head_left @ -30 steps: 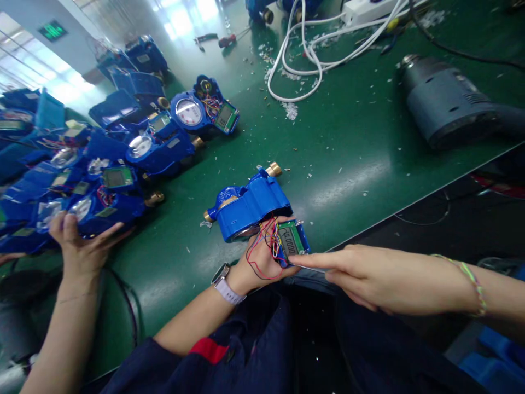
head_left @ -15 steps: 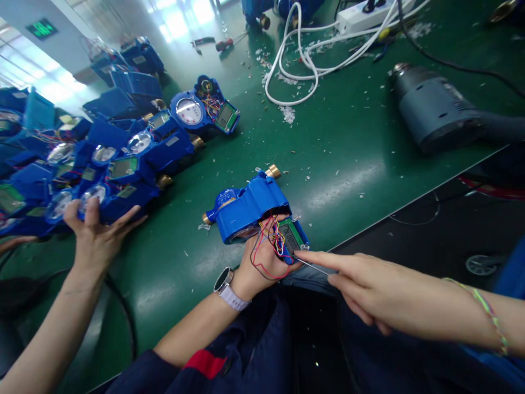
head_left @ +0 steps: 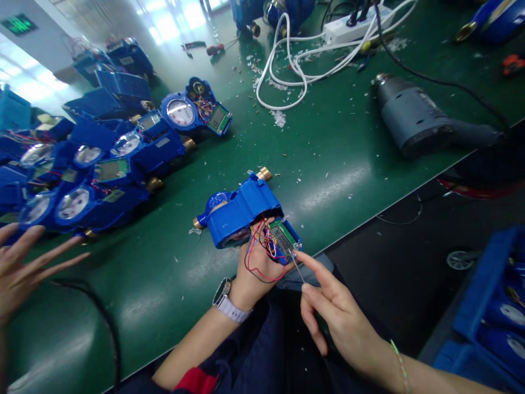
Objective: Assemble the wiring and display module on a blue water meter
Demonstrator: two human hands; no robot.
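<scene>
A blue water meter [head_left: 246,210] with brass ends rests on its side on the green table. My left hand [head_left: 260,262], wearing a watch, is wrapped under its opened display housing. The small LCD board [head_left: 282,236] faces up, showing digits, and loose coloured wires [head_left: 262,251] hang over that hand. In my right hand [head_left: 344,317] a thin metal rod-like tool [head_left: 300,270] is held at the thumb. Its tip is at the board's lower edge, where my index fingertip also rests. The left fingers are mostly hidden behind the housing.
Several opened blue meters [head_left: 82,202] crowd the left side, near a co-worker's spread hand [head_left: 20,262]. A heat gun [head_left: 414,115] lies right, with a white power strip [head_left: 356,24] and cable behind. A blue crate [head_left: 467,312] stands below the table edge.
My right hand has swung lower and nearer, tilting the tool more steeply. The display's digits look different. The co-worker's hand has left the meters, moving left and down. My view has shifted right.
</scene>
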